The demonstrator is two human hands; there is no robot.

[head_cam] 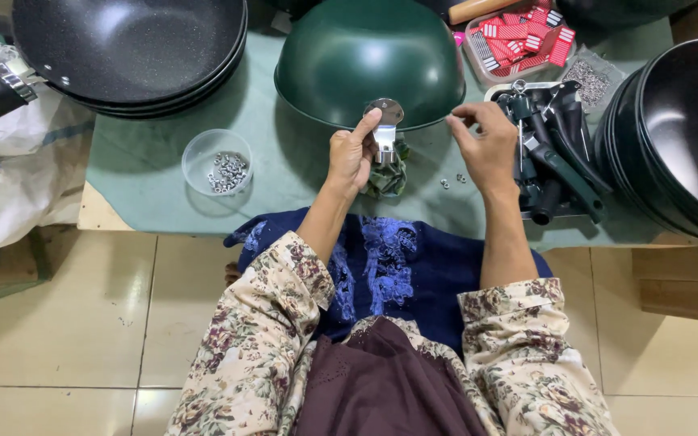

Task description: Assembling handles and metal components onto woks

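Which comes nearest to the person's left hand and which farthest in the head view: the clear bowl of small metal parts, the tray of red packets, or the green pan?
From the left hand:
1. Green pan, upside down, just beyond the fingers.
2. Clear bowl, off to the left.
3. Tray of red packets, far back right.

We are seeing an evenly bright scene, with light falling from overhead. It is glaring softly off the dark pans (pixel 127 44) at upper left and putting a pale sheen on the green wok (pixel 365 56). Short soft shadows are lying beneath the wok on the green table cover (pixel 147 153). The edges are bowing outward from wide-angle distortion, and focus is holding sharp throughout.
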